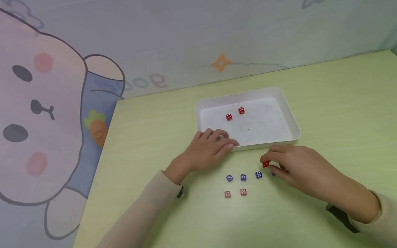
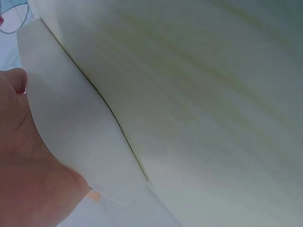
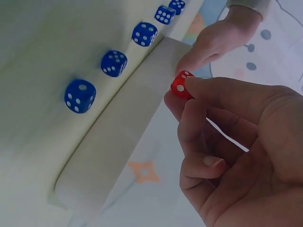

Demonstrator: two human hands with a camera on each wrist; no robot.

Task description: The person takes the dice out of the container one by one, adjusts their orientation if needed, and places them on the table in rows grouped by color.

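We see right hand point(image 1: 297, 165) pinching red die point(image 1: 265, 164) above surface point(image 1: 341, 103); left hand point(image 1: 211, 148) flat, fingers relaxed, touching tray point(image 1: 291, 120) rim

A pale green table point(image 1: 341, 103) with a faint wood-grain finish fills the lower right of the head view. Its far edge and left edge meet a printed backdrop point(image 1: 186, 34) in soft grey-blue. The backdrop carries a large cartoon rabbit point(image 1: 37, 113) in pink and white, a small carrot point(image 1: 97, 127), an orange four-pointed star point(image 1: 221, 62) and faint lettering. Lighting is even and diffuse, with soft shadows.
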